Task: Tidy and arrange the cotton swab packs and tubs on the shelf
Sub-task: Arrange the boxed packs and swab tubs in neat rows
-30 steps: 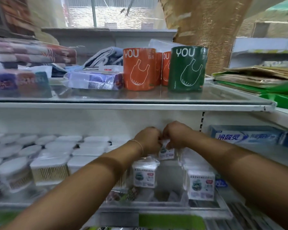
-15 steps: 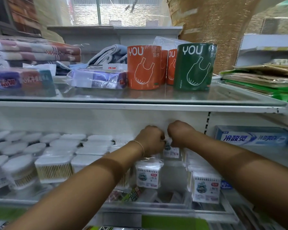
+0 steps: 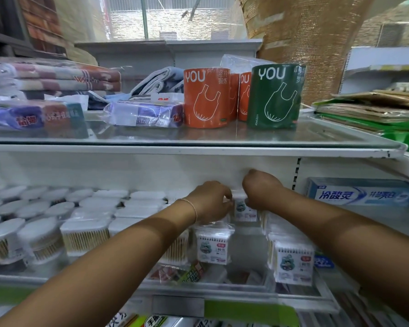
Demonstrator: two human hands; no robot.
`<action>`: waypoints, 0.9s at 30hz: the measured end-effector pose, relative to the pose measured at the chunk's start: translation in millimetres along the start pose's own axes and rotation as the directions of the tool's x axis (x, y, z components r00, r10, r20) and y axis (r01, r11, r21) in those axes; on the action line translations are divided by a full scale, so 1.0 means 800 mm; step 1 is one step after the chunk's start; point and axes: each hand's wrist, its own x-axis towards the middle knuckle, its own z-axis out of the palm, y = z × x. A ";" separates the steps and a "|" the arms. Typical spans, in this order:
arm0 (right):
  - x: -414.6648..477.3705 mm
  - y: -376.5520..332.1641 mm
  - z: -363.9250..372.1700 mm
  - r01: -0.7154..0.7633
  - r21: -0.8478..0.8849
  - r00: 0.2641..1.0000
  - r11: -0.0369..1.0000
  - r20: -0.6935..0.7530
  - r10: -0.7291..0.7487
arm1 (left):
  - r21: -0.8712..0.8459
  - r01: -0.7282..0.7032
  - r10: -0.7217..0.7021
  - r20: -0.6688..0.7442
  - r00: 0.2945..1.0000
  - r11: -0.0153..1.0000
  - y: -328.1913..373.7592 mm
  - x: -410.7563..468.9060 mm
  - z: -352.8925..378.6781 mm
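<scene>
Seating a pack [image 3: 243, 211] at the back of the shelf [image 3: 57, 278]
Looks like the left hand [image 3: 210, 200] and right hand [image 3: 261, 192] pinch its top; next, square it behind the front pack [image 3: 213, 246].

Left hand [image 3: 210, 201], right hand [image 3: 261, 192] parted; swab pack [image 3: 244, 212] more exposed between.

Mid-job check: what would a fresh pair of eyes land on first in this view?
The orange roll and green roll marked YOU, standing upright on the glass top shelf, centre right. Below them, the left hand and right hand hold a small cotton swab pack at the back of the middle shelf. White-lidded tubs fill that shelf's left side.
</scene>
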 end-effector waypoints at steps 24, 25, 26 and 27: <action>-0.088 -0.066 -0.053 0.315 0.478 0.939 0.820 -0.027 -0.344 | -0.023 0.015 -0.012 0.114 0.993 1.000 -0.002 -0.088 -0.043; -0.089 -0.066 -0.049 0.317 0.487 0.939 0.814 -0.040 -0.341 | -0.023 0.013 -0.010 0.121 0.993 1.000 -0.002 -0.089 -0.043; -0.090 -0.066 -0.046 0.321 0.497 0.939 0.806 -0.054 -0.340 | -0.027 0.008 -0.004 0.117 0.993 1.000 -0.003 -0.091 -0.042; -0.091 -0.066 -0.044 0.325 0.506 0.938 0.799 -0.065 -0.340 | -0.031 -0.002 0.005 0.104 0.995 1.000 -0.002 -0.093 -0.041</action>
